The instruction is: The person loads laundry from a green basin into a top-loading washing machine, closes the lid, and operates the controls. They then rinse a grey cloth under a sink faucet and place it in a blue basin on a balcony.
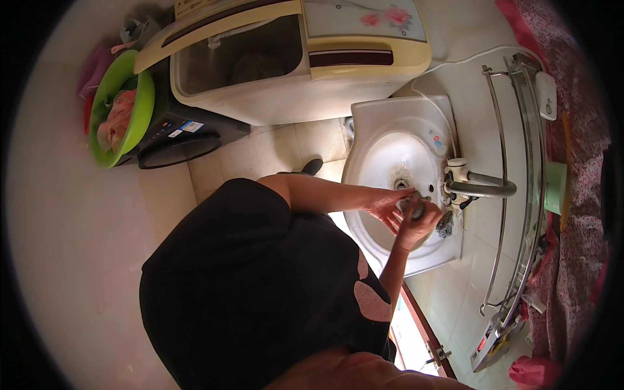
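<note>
Both of my hands meet over the near side of a white ceramic washbasin (368,114). My left hand (385,205) cups a small, dark grey, rounded object (417,210), its thumb along one side. From the other side my right hand (420,226) grips the same object with bent fingers. Blur and the fingers hide what it is exactly. Close to my right hand, a dark mesh scouring pad (444,225) lies on the basin's rim. The metal drain (400,184) shows in the wet bowl beside my left hand. A tap with a curved metal spout (480,189) stands at the back.
A metal rail shelf (502,195) runs along the wall behind the tap, near a patterned curtain (573,204). A twin-tub washing machine (273,105) stands left of the basin. Beyond it, a green basin (146,105) with pink cloth rests on a black front-loading machine (209,127).
</note>
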Demonstrator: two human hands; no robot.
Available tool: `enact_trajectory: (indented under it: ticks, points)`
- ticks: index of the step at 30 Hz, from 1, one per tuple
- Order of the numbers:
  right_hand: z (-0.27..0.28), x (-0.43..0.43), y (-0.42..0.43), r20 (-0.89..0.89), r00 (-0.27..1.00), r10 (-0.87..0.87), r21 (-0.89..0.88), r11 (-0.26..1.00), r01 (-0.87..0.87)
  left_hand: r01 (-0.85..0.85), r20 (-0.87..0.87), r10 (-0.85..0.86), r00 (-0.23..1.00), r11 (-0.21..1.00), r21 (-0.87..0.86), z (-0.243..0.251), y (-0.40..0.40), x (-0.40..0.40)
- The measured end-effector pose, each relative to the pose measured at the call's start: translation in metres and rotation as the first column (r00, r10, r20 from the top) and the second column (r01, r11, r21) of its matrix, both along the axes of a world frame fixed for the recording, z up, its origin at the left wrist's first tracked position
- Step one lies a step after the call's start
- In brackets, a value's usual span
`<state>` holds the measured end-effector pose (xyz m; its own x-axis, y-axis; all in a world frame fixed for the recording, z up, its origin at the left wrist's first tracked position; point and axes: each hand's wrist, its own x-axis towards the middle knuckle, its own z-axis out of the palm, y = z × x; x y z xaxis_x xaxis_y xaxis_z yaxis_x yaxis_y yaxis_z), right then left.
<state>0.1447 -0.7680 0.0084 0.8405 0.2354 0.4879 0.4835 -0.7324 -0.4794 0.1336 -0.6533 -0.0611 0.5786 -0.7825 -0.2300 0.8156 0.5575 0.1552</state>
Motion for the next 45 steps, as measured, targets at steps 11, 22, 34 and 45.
enact_trajectory:
  ticks: [11,22,34,45]
  points:
    - [0.007,-0.026,0.010,-0.267,0.952,-0.148,0.505,0.820,0.269,-0.398,-0.214,0.425,0.879,0.903,0.159,0.040,-0.014,0.016]
    - [0.015,-0.014,-0.005,-0.491,0.781,0.385,0.761,-0.246,0.600,-0.927,0.924,0.130,0.360,0.166,0.338,0.067,-0.044,0.012]
    - [-0.035,0.006,-0.059,-0.696,0.429,0.575,0.651,0.254,0.715,-0.857,0.841,-0.342,-0.420,0.453,-0.245,0.076,-0.036,0.004]
    - [0.015,0.025,-0.030,-0.795,0.066,0.603,0.574,0.712,0.404,-0.439,0.525,-0.274,-0.806,0.871,-0.219,0.025,-0.052,0.007]
